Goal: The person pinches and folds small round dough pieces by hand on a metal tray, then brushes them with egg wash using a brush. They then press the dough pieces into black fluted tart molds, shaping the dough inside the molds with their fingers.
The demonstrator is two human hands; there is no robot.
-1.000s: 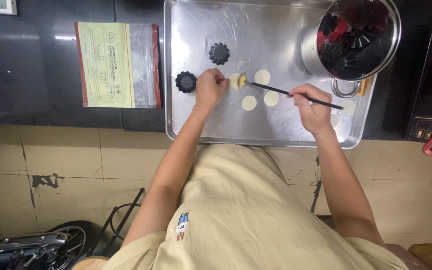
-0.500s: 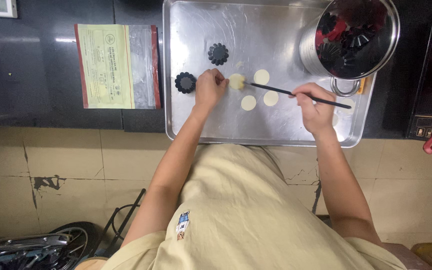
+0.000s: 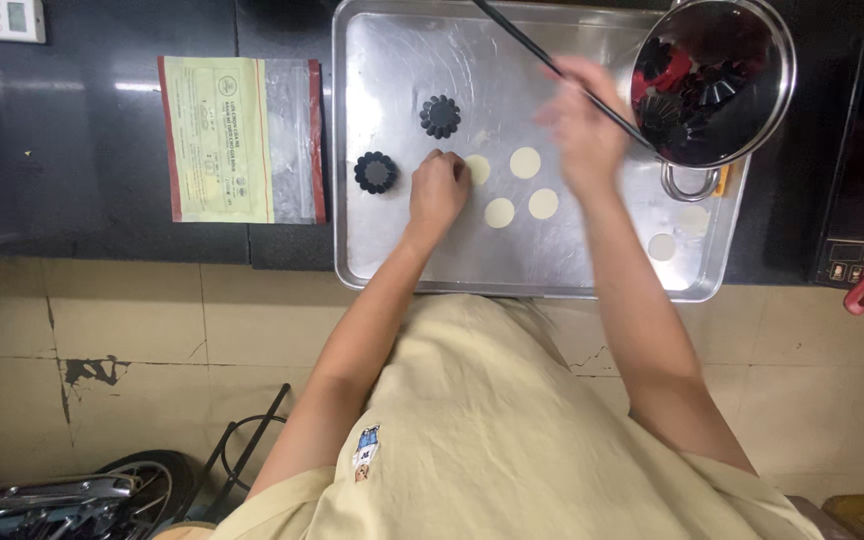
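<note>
Steel-grey and shiny, the baking tray [image 3: 392, 260] lies on a dark counter under both hands in the head view. The right hand [image 3: 582, 125], blurred with motion, is closed around a pair of long black chopsticks [image 3: 542, 60]. Their long axis runs on a diagonal: the far ends point up and away to the left of the hand, past the tray's top edge, while the near ends slant down to the right toward the steel pot [image 3: 717, 85] just beside the hand. Dark fluted moulds [image 3: 697, 90] lie inside that pot.

The left hand [image 3: 439, 190] rests knuckles-up on the tray with fingers curled down onto a pale round dough disc [image 3: 477, 168], which peeks out at its right edge; whether it pinches the disc or only presses it, I cannot tell. Three more dough discs [image 3: 524, 162] lie just to the right of this hand, between the two hands. One black fluted mould [image 3: 375, 172] sits just left of the left hand, another [image 3: 440, 116] just beyond it. Further left, off the tray, a yellow-and-clear plastic pouch [image 3: 237, 140] lies flat on the counter.

Compared with half a second ago, the right hand has lifted from the tray's right part and swung the chopsticks from nearly level, tips at the discs, to this steep diagonal by the pot. The left hand has stayed at the same disc.
</note>
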